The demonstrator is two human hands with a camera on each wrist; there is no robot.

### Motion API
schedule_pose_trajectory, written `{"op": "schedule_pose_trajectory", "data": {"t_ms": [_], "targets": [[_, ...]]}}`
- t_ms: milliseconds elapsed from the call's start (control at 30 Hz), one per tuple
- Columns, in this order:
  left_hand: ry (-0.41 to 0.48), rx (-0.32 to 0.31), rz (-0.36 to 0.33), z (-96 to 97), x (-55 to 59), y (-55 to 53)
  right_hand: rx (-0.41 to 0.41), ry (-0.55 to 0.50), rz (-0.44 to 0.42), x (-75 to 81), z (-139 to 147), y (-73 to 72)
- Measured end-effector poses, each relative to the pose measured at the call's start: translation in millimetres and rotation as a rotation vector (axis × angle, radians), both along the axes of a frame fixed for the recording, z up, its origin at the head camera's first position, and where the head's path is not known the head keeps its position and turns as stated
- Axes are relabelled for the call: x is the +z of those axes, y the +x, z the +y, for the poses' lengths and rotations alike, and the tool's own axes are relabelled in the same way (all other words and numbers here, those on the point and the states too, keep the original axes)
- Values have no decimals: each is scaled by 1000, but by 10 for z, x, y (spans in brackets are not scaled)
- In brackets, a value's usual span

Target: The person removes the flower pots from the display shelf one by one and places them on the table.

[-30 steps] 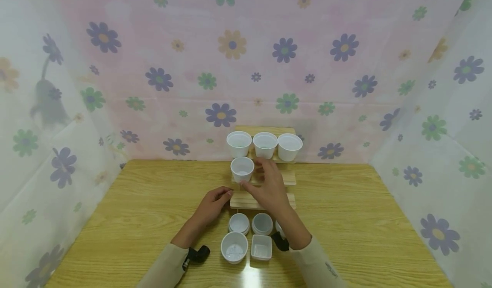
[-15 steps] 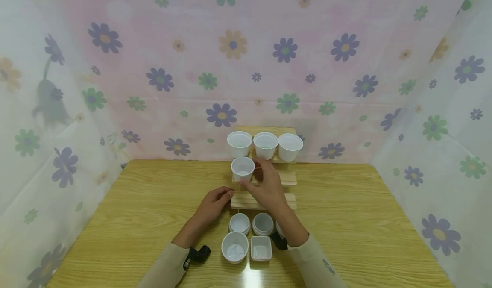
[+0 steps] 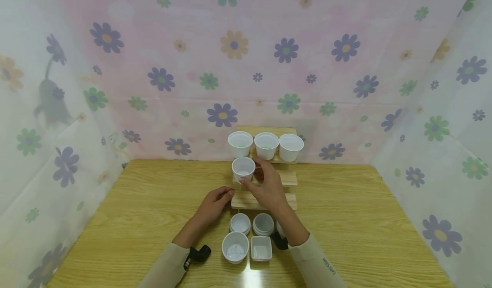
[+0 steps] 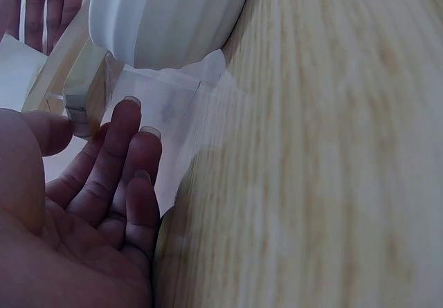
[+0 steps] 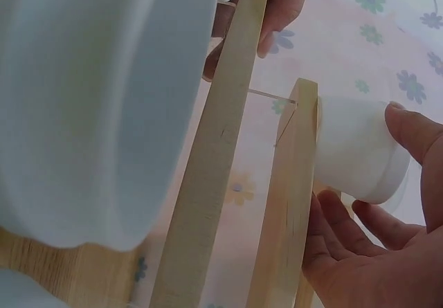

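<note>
The left hand (image 3: 214, 202) pinches the left end of the front board (image 3: 246, 200) between thumb and fingers, perhaps to steady the stand; on the table (image 3: 161, 219) below, the wide cup (image 3: 235, 247) and, just behind it, the first round pot (image 3: 240, 223) have not been put up; above, the small cup (image 3: 243, 168) is upright at the left end of the middle board (image 3: 289, 177), its base against the wood, with the first back cup (image 3: 240, 145) behind it on the back board (image 3: 269, 130); farther right, the square dish (image 3: 261, 248) and second round pot (image 3: 263, 224) also wait on the table, while the second back cup (image 3: 266, 146) is up; the right hand (image 3: 269, 188) grasps the small cup, so that placing looks nearly finished; a third pot (image 3: 280, 229), mostly hidden by the right wrist, remains below; at far right, the third back cup (image 3: 291, 147) seems to complete the back row; overall, perhaps under half is left.
</note>
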State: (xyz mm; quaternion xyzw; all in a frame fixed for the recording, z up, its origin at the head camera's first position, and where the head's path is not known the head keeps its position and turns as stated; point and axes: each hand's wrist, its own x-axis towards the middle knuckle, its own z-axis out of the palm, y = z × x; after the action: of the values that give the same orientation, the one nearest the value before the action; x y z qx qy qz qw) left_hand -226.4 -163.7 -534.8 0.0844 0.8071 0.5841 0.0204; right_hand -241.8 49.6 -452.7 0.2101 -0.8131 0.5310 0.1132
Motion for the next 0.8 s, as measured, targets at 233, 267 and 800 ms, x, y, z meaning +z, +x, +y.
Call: {"op": "schedule_pose_trajectory", "data": {"t_ms": [233, 267, 800], "targets": [[-2, -5, -3, -12, -20, -9, 13, -29, -27, 27, -6, -7], [-3, -5, -3, -12, -22, -10, 14, -33, -30, 28, -7, -9], [13, 4, -7, -6, 2, 8, 19, -110, -95, 15, -3, -8]]}}
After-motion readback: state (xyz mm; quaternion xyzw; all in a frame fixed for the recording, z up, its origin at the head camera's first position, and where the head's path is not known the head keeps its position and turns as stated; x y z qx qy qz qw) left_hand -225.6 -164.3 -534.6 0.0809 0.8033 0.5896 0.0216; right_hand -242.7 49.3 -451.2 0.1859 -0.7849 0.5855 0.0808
